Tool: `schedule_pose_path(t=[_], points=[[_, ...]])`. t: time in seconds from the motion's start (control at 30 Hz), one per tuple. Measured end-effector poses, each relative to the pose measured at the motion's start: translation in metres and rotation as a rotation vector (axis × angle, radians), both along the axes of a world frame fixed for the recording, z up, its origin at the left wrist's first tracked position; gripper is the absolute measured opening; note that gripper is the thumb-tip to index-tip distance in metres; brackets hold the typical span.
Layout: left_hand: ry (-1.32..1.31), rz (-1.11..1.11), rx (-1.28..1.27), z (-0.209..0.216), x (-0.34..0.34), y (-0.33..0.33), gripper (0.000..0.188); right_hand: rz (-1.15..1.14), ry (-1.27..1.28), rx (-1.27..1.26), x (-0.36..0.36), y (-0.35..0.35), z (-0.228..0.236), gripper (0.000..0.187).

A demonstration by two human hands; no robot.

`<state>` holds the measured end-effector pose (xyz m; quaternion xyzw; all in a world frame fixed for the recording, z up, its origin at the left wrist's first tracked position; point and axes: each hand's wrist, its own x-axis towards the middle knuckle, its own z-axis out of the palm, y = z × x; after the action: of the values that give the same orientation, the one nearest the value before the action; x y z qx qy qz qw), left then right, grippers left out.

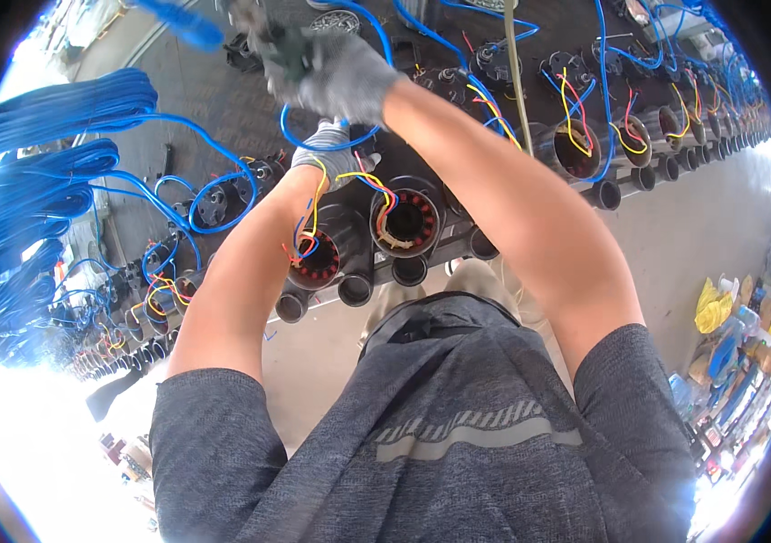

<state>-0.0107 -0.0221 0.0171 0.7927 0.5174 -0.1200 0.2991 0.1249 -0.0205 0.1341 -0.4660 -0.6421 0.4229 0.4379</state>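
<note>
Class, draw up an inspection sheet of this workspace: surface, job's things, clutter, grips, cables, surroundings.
Surface: dark worktable, scuffed.
Job's things: motor stator with red windings, open end facing the wearer; a second stator beside it, to the left; yellow and red lead wires emerge from the first.
Clutter: bowl of small metal parts at the far side.
Grips: left grip, gloved, near the lead wires; right grip, gloved and blurred, farther out. What either holds is unclear.
Cables: blue cable coils heaped at left; loose blue loops across the worktable.
Surroundings: pale floor; yellow bag among mixed items at right.
</note>
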Motion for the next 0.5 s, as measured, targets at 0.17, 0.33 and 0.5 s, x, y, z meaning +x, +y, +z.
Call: schedule_pose_path(t=[0.17, 0.33, 0.5], points=[[0.037, -0.001, -0.013, 0.002, 0.000, -0.005, 0.078, 0.372, 0.180, 0.290, 0.009, -0.074, -0.014, 0.031], [-0.011, 0.019, -0.037, -0.012, -0.002, -0.003, 0.072, 0.340, 0.227, 0.377, 0.022, -0.089, -0.013, 0.029], [-0.610, 0.476, -0.432, -0.017, 0.000, -0.002, 0.067, -0.053, 0.995, -0.113, 0.055, -0.055, 0.009, 0.012]])
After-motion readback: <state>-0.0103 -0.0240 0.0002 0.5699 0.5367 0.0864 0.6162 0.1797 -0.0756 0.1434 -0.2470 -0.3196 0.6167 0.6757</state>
